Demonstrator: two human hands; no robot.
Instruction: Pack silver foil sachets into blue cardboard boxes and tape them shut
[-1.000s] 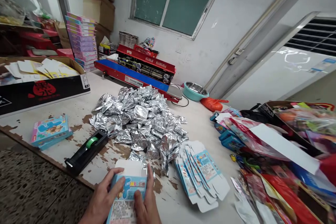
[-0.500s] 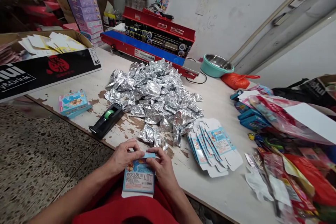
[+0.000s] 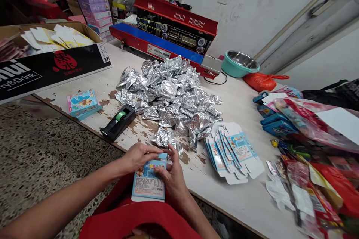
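A small light-blue printed carton point(image 3: 148, 183) is held upright over my lap, its printed side facing me and a white flap at its lower end. My right hand point(image 3: 172, 175) grips its right side, the thumb on the printed face and the fingers behind. At the upper edge, my left hand point(image 3: 140, 158) has its fingers closed together at the blue top flap point(image 3: 162, 155). Just beyond lies a heap of silver foil packets point(image 3: 171, 97). Flattened cartons point(image 3: 232, 151) of the same print fan out to the right.
A black tape dispenser point(image 3: 119, 121) and finished-looking blue boxes point(image 3: 84, 102) lie at left, near the table edge. Behind them stands a black cardboard box point(image 3: 53, 67). A red sealing machine point(image 3: 168, 37) and teal bowl point(image 3: 239, 65) are at the back; assorted bags point(image 3: 305, 115) crowd the right.
My left fingers have shifted from pinching the flap's left end to reaching across it. My right index finger has lifted upward. The view has tilted slightly.
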